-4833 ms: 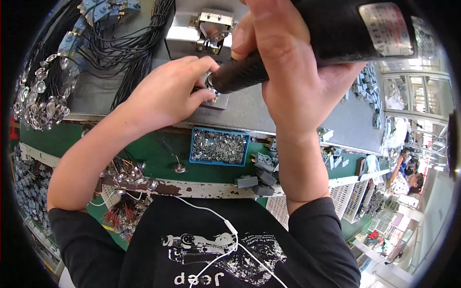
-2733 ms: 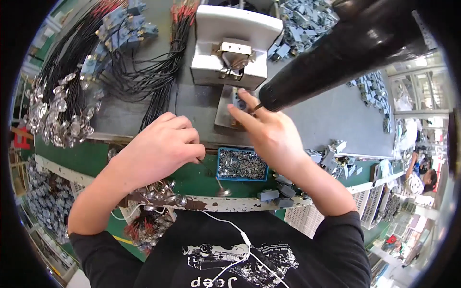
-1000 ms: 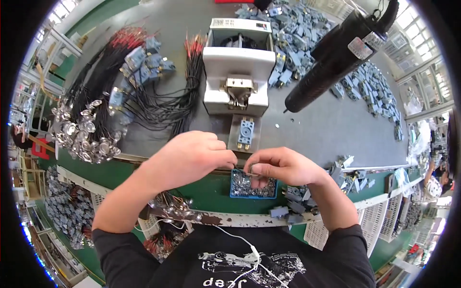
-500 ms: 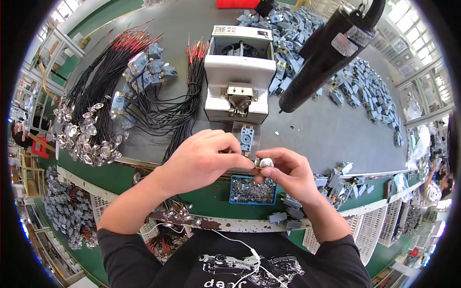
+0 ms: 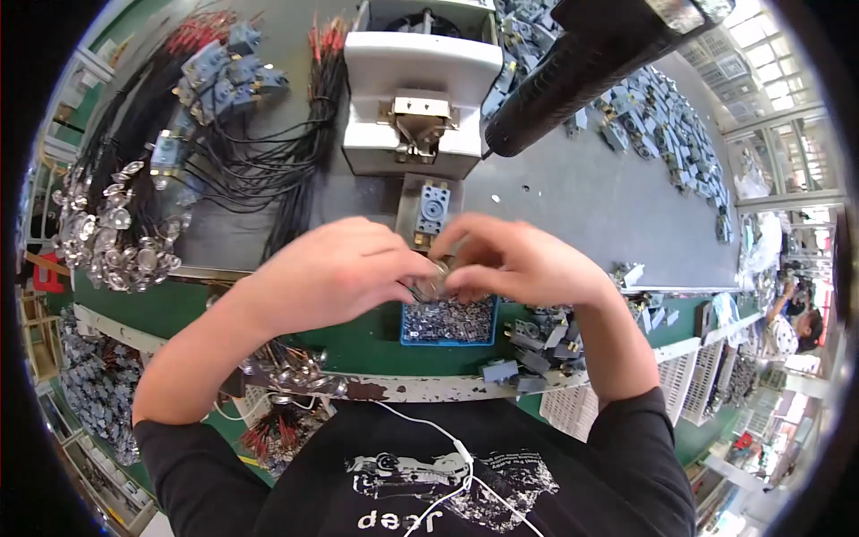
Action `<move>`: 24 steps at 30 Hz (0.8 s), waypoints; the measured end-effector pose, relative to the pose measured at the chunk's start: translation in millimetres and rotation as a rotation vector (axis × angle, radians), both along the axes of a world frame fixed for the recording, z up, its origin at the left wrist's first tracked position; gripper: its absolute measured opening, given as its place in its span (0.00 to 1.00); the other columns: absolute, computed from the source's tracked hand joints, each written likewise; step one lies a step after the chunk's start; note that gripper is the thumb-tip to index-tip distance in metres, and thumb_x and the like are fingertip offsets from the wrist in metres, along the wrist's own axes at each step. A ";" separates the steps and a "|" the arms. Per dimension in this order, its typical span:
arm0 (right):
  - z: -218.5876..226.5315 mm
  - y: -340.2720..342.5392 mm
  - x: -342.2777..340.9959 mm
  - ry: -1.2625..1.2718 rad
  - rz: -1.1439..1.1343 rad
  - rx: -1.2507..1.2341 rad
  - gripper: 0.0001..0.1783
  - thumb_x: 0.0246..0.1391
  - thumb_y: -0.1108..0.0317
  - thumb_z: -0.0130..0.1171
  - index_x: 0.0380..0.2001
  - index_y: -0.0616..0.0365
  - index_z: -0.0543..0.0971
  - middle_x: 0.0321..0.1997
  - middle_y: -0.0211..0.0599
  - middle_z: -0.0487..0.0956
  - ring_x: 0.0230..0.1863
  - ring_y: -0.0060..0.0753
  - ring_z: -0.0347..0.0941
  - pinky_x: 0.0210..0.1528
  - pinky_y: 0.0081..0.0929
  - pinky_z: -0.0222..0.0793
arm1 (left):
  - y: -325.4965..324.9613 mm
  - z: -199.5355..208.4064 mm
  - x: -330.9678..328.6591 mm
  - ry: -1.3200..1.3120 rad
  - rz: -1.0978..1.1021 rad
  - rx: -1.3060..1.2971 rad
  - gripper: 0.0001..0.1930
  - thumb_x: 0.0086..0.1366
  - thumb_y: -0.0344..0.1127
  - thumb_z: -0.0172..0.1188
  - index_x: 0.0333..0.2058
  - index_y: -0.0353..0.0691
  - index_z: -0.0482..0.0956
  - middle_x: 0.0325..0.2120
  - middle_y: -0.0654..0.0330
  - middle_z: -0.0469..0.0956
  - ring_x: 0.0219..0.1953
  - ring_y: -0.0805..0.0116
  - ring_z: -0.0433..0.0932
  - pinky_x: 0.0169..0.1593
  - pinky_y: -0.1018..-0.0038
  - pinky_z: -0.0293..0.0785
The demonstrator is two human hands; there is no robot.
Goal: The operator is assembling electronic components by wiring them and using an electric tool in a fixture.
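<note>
My left hand pinches a small round metal cap with thumb and forefinger, just above the front edge of the bench. On the cap's other side is my right hand, thumb and curled fingers closed about it. Motion smears the cap and fingertips, so finer detail is lost. Just beyond my fingers, a grey-blue switch block with brass terminals lies on the metal plate of a white bench machine. Below my hands sits a blue tray full of tiny metal pieces.
A black screwdriver-like tool hangs over the bench at the right. Bundled black wires and silvery round caps lie on the left. Piles of grey-blue switch blocks cover the right, with several more beside the tray.
My view has shifted, so the bench sits higher and further left in the picture. My right forefinger has lifted over the cap, and the cap has turned between my hands.
</note>
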State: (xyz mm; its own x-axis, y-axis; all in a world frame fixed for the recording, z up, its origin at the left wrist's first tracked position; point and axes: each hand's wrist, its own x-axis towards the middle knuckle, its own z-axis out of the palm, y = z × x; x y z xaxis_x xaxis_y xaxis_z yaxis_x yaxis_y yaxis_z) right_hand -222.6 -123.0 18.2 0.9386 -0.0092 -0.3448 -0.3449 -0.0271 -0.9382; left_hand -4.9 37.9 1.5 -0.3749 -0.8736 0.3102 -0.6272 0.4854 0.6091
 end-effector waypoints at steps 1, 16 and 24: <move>8.2 4.8 -10.9 -0.041 -0.167 -0.268 0.11 0.68 0.74 0.59 0.51 0.64 0.74 0.40 0.39 0.84 0.38 0.23 0.81 0.41 0.24 0.78 | 2.5 4.7 1.4 -0.034 0.108 -0.020 0.16 0.54 0.30 0.73 0.42 0.45 0.87 0.33 0.63 0.82 0.37 0.61 0.81 0.43 0.64 0.76; 60.0 -40.5 16.6 -1.111 -1.006 -0.825 0.38 0.66 0.67 0.63 0.71 0.60 0.55 0.64 0.60 0.73 0.59 0.47 0.75 0.61 0.40 0.72 | -43.2 -4.6 6.2 0.057 0.257 0.268 0.09 0.62 0.33 0.69 0.41 0.43 0.87 0.29 0.61 0.81 0.35 0.59 0.82 0.40 0.64 0.78; 71.0 -21.0 50.7 -0.661 -1.068 -0.485 0.25 0.54 0.68 0.76 0.48 0.62 0.73 0.37 0.35 0.82 0.33 0.24 0.80 0.35 0.23 0.78 | -38.1 -7.5 -6.7 -0.116 0.344 0.137 0.11 0.59 0.34 0.72 0.40 0.41 0.86 0.33 0.59 0.82 0.38 0.59 0.81 0.42 0.65 0.79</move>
State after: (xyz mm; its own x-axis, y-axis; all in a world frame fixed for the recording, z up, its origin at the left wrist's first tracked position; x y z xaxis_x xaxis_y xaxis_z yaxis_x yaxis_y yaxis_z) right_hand -171.8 -144.0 89.2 0.3840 -0.8260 0.4127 0.1043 -0.4053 -0.9082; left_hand -11.6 -0.2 -6.1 -0.0785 -0.9849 0.1545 -0.8077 0.1536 0.5692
